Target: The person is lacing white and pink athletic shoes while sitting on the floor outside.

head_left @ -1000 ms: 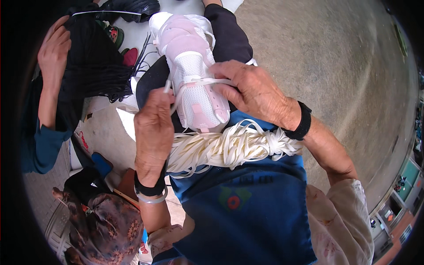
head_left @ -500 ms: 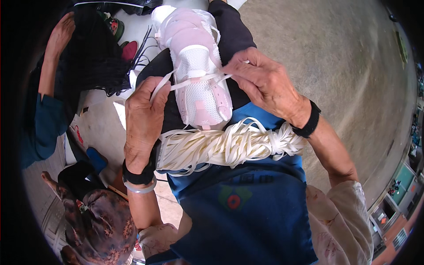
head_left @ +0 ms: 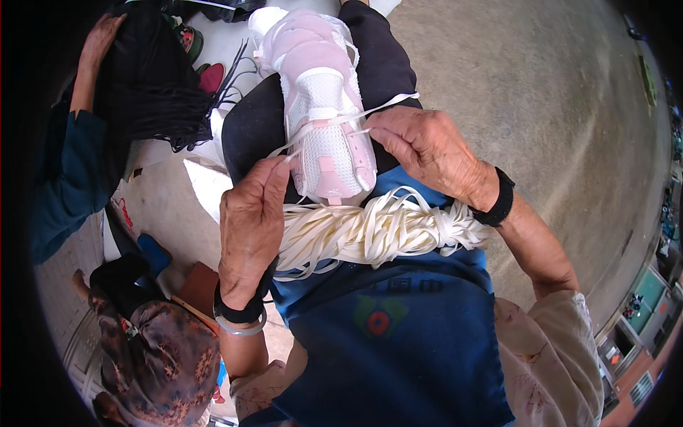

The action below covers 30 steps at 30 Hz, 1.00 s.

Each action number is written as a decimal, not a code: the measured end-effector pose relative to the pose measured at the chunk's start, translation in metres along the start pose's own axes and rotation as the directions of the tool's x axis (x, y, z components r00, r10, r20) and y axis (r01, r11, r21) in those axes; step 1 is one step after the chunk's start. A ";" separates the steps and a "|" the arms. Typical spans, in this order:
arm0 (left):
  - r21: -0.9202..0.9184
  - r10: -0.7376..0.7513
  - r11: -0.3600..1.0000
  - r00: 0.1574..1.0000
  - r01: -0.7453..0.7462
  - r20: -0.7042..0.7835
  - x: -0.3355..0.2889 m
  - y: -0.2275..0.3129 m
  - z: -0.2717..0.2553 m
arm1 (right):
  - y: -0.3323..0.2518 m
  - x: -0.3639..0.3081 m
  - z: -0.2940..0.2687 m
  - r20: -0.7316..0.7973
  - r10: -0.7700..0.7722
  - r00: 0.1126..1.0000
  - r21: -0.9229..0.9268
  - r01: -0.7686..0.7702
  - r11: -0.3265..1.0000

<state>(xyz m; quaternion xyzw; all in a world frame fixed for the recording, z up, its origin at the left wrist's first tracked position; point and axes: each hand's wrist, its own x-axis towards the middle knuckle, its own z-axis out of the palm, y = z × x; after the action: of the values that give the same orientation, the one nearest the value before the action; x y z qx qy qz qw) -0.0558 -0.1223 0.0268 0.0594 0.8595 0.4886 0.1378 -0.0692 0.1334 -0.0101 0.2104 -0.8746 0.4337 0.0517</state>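
Observation:
A pink and white shoe upper (head_left: 329,82) lies lengthwise over my lap, with a narrow white shoelace (head_left: 366,112) threaded across its eyelet area. My left hand (head_left: 252,224) is closed, thumb and finger pinching the lace at the left edge of the upper. On the other side, my right hand (head_left: 434,153) pinches a short piece of lace beside the right eyelets. One stretch of lace slants over the upper and past the right fingers, its end over my dark trouser leg. Against the blue apron (head_left: 398,341) rests a thick bundle of cream-white laces (head_left: 377,231).
At the upper left, another person's hand (head_left: 103,39) touches a pile of black laces (head_left: 153,85). A person in a patterned top (head_left: 160,349) sits at lower left. Concrete floor (head_left: 512,78) stretches to the right. A dark red shoe (head_left: 211,77) lies behind the black laces.
The lace, earlier stretched between both hands, now slants across the upper with its right end loose. My left hand has moved down and slightly right; my right hand has shifted slightly down.

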 end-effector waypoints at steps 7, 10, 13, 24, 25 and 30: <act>0.208 -0.064 0.975 0.995 0.077 -0.070 0.007 0.008 0.001 | -0.014 0.010 -0.007 0.137 0.267 0.954 0.036 -0.274 0.961; 0.186 -0.083 0.978 0.993 0.099 -0.089 0.010 0.009 0.003 | -0.013 0.014 -0.006 0.053 0.146 0.988 0.025 -0.148 0.989; 0.207 -0.006 0.978 0.991 0.034 -0.134 0.014 -0.001 0.007 | -0.013 0.017 -0.001 0.023 0.138 0.990 0.012 -0.139 0.990; -0.007 -0.078 0.997 0.995 0.077 -0.058 0.039 0.002 0.004 | -0.014 0.029 0.002 0.127 0.290 0.949 0.199 -0.310 0.929; -0.025 -0.055 0.998 0.997 0.054 -0.047 0.041 -0.001 0.003 | -0.011 0.028 0.002 0.126 0.289 0.949 0.198 -0.309 0.930; 0.038 -0.012 0.999 1.000 0.013 -0.013 0.046 0.001 -0.003 | -0.009 0.026 0.007 0.103 0.268 0.958 0.204 -0.284 0.937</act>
<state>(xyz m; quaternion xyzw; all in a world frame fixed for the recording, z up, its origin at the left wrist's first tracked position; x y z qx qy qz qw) -0.1008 -0.1137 0.0212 0.0536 0.8698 0.4717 0.1344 -0.0883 0.1152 -0.0010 0.1058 -0.8443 0.5212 -0.0652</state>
